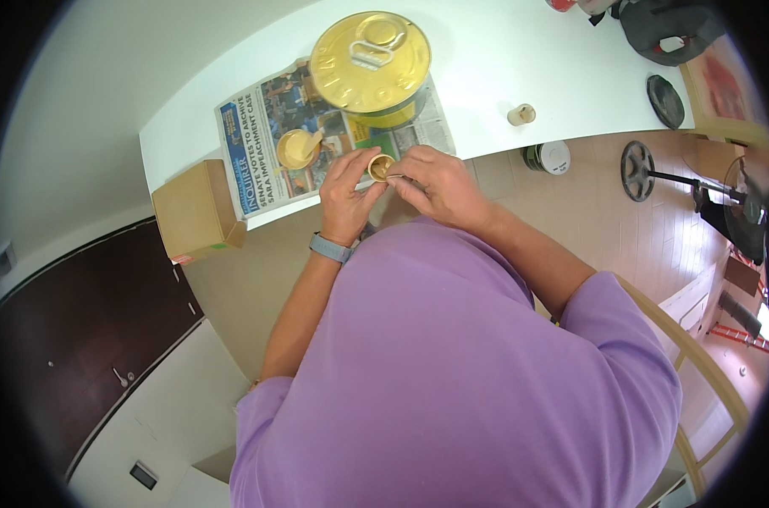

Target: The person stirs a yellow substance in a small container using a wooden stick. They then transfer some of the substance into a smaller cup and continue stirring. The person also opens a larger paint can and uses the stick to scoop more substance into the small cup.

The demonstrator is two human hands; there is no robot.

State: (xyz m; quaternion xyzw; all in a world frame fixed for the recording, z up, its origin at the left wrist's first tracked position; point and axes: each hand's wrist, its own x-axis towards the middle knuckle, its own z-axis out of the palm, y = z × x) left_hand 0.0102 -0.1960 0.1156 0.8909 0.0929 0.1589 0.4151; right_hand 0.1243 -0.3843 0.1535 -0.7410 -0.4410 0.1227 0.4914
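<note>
My left hand (347, 193), with a grey-blue band on its wrist, is closed around a small round cup (372, 174). The cup has a yellowish rim and something tan inside. At the cup's right side my right hand (435, 184) is pinched, fingertips at the rim; a thin piece may be between them, too small to name. Left of the cup, a tub of cream-yellow paste (291, 152) rests on a newspaper (276, 182), with a flat wooden stick (313, 142) in it. Behind stands a large tin (369, 63) with a gold lid and a pull handle.
A cardboard box (196, 207) sits at the left front edge of the white table (477, 51). To the right are a small pale cylinder (521, 115) and a round black disc (664, 102). Below the edge, a white-lidded can (554, 157) and a black wheeled base (637, 171) stand on the floor.
</note>
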